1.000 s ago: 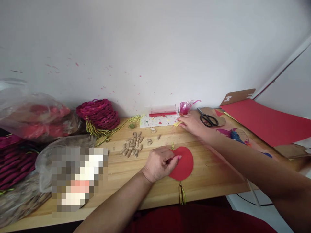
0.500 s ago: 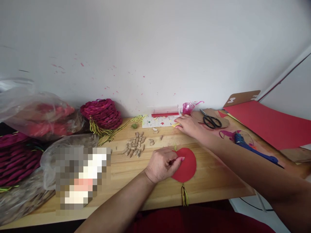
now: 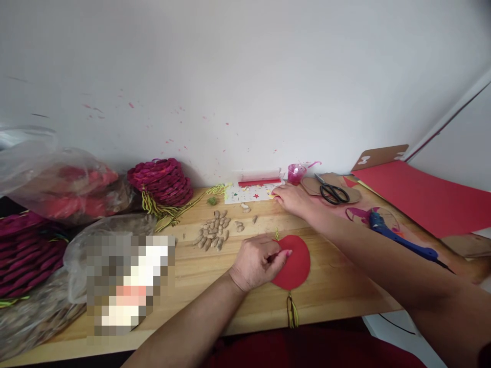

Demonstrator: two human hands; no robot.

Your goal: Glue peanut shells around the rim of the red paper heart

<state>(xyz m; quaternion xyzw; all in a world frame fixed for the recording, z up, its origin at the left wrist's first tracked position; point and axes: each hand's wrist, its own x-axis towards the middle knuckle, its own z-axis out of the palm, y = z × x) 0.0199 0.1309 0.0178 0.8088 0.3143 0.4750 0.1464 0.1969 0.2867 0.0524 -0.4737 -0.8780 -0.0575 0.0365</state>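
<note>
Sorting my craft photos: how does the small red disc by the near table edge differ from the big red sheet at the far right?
The red disc is round; the red sheet is straight-edged. The disc is far smaller than the sheet. The disc carries a tassel and is held by the left hand; the sheet is plain and untouched. Both are thin and red.

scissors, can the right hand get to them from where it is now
Probably yes. The right hand rests by the sticker sheet, and the scissors lie uncovered on brown card just to its right, with nothing between them.
</note>
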